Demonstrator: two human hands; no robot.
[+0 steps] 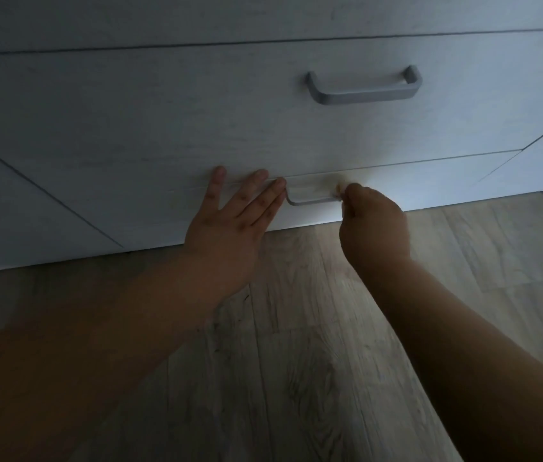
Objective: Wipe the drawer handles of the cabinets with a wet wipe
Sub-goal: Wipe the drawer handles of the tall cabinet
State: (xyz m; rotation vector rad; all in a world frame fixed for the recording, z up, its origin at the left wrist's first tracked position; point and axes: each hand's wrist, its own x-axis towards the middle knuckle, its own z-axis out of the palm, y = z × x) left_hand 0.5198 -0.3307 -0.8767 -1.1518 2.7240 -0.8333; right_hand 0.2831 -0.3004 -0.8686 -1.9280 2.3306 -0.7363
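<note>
The fingertips (341, 190) of the right hand (375, 221) are pinched shut on a pale wet wipe (333, 181), which is pressed against the right end of the lower drawer handle (310, 200). The left hand (230, 221) is laid flat, fingers spread, on the drawer front (163, 201) just beside the handle's left end. The handle's long axis is set horizontally. The upper drawer handle (363, 86) is seen above, likewise horizontal. Both drawers are shut; their contents cannot be told. Wooden floor (296, 361) is seen below.

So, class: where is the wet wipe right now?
In the head view, the wipe sits low at centre, pinched in the right hand against the right end of the lower handle; the left hand lies flat beside that handle's left end.
</note>
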